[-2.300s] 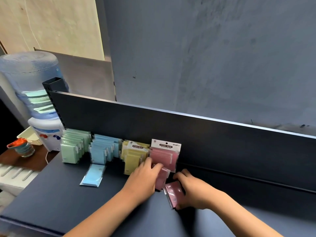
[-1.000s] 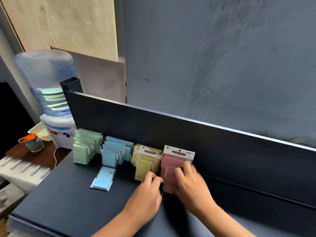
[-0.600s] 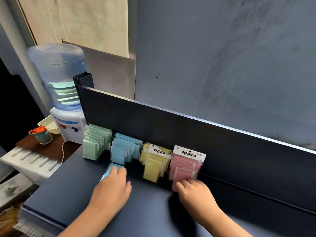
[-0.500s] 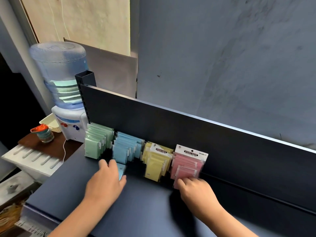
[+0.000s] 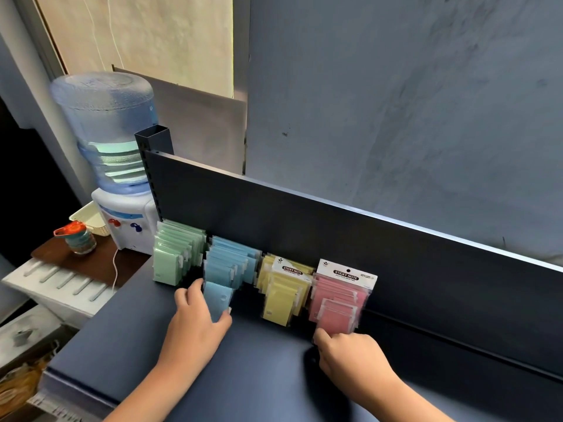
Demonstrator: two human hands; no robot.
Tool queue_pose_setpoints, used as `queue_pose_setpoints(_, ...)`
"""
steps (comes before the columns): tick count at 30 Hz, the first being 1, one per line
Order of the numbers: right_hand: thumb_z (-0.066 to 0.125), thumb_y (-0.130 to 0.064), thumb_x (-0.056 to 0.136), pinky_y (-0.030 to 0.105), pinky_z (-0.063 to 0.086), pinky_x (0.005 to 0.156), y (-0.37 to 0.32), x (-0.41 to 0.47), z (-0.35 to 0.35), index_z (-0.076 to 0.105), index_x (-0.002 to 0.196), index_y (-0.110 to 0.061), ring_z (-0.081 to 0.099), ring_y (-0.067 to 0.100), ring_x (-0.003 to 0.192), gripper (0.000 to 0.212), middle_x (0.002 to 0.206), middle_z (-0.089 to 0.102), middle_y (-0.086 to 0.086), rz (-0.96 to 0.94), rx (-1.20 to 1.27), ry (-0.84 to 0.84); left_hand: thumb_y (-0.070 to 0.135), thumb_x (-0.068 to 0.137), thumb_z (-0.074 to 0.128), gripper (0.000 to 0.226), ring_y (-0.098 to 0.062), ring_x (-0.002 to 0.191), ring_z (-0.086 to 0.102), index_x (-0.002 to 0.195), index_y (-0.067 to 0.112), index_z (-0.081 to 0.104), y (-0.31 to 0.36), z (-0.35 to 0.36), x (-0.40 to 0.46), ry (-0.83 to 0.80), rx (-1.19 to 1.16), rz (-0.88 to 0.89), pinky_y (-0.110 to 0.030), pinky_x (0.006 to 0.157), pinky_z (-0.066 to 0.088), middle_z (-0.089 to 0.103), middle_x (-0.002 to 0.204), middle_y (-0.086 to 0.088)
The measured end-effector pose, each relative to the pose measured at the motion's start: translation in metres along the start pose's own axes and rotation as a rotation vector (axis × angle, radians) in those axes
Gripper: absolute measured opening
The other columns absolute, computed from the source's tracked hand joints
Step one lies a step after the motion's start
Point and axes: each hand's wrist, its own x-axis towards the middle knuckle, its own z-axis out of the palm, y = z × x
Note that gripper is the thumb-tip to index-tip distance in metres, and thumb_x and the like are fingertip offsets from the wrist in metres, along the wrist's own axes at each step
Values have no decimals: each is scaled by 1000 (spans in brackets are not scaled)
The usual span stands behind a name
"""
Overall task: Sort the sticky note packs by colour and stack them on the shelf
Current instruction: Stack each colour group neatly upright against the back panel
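Now pinched upright in left hand [image 5: 195, 324] grip: blue pack [image 5: 217, 301], long axis vert., near blue row [image 5: 231, 263]; right hand [image 5: 350, 354] fingertips curled, touching front pink pack [image 5: 336, 318].

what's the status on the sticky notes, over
Left hand grips blue pack, standing it before blue row. Right hand touches front pink pack. Nothing in the way.

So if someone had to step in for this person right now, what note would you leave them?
Left hand: holds a loose blue pack, tilted up in front of the blue row.
Right hand: fingertips at the foot of the front pink pack, grip unclear.
Done: green row, blue, yellow row and pink row stand against the shelf's back panel.
Left: seat the blue pack in its row; straighten the pink front.
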Motion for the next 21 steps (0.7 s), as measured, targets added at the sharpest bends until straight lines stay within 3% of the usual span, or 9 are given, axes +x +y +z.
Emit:
queue_pose_setpoints(6, 76, -30, 60, 29, 20, 32, -8, -5, -3, 44, 73, -24, 44, 26, 29, 35, 45, 46, -3, -76, 58, 53, 29, 84, 81, 77, -33, 75, 67, 142, 12, 33, 4, 8, 23, 61, -182, 4, -37, 68, 49, 40, 129, -14)
queue_pose_setpoints(16, 56, -38, 80, 31, 35, 31, -4, -10, -9, 43, 78, -28, 49, 23, 37, 17, 54, 52, -8, -130, 133, 86, 33, 80, 85, 88, -36, 102, 62, 147, 9, 32, 8, 6, 28, 50, -176, 18, -34, 75, 43, 41, 132, -12)
queue_pose_setpoints(21, 51, -40, 86, 32, 39, 35, 5, -8, -12, 44, 85, -31, 54, 23, 44, 12, 58, 57, -9, -109, 181, 66, 33, 81, 85, 90, -38, 99, 64, 148, 9, 30, 3, 1, 24, 42, -137, 38, -34, 73, 44, 41, 133, -15)
